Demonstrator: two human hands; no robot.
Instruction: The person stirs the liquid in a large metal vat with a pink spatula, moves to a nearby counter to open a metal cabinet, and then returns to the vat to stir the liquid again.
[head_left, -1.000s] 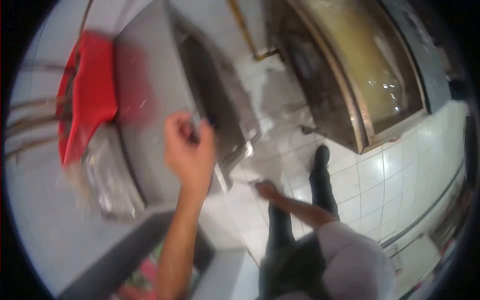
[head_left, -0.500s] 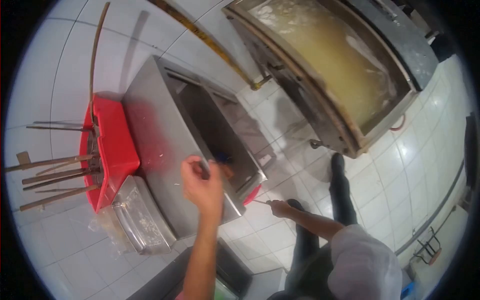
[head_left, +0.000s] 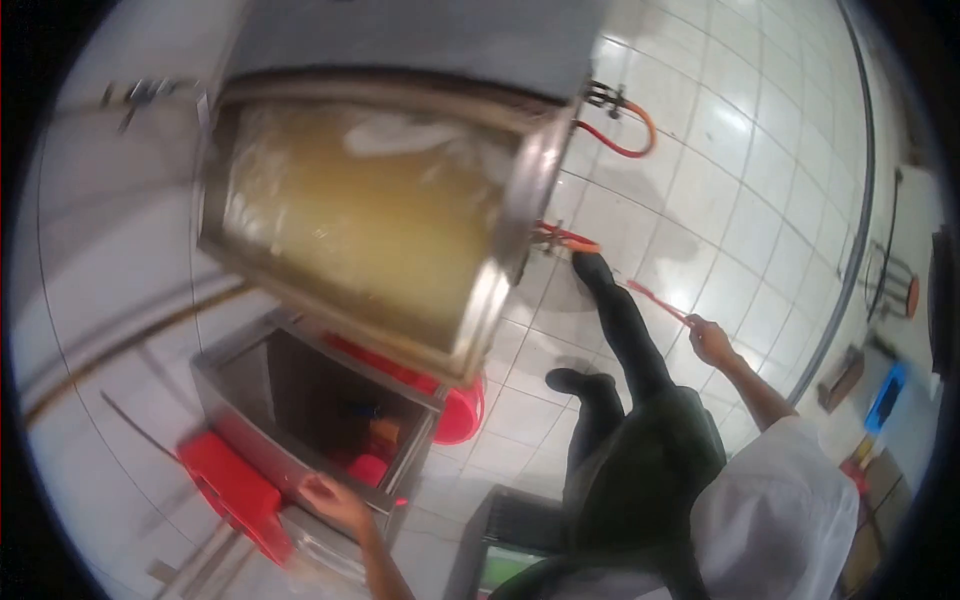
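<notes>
My left hand [head_left: 336, 502] is over the front rim of a steel sink-like basin [head_left: 237, 415], blurred, with fingers loosely apart and nothing visible in them. Out to the right, my right hand [head_left: 711, 342] is closed around one end of a thin reddish stick [head_left: 660, 300], which points up and left above the tiled floor. Inside the basin lie a bright red item [head_left: 368, 468] and an orange-brown one [head_left: 383, 435]. Beyond the basin stands a large metal vat [head_left: 545, 165] holding cloudy yellowish liquid [head_left: 370, 220].
Beside the basin is a red container [head_left: 235, 490] with long sticks standing in it. A red bucket [head_left: 460, 412] sits under the vat's corner. Orange-red hoses [head_left: 640, 145] hang off the vat's right side. My boots [head_left: 590, 270] are on white tiles [head_left: 700, 200].
My view has swung to the right, so the vat now fills the upper middle. My right hand has moved out to the right with the stick, away from the basin.
</notes>
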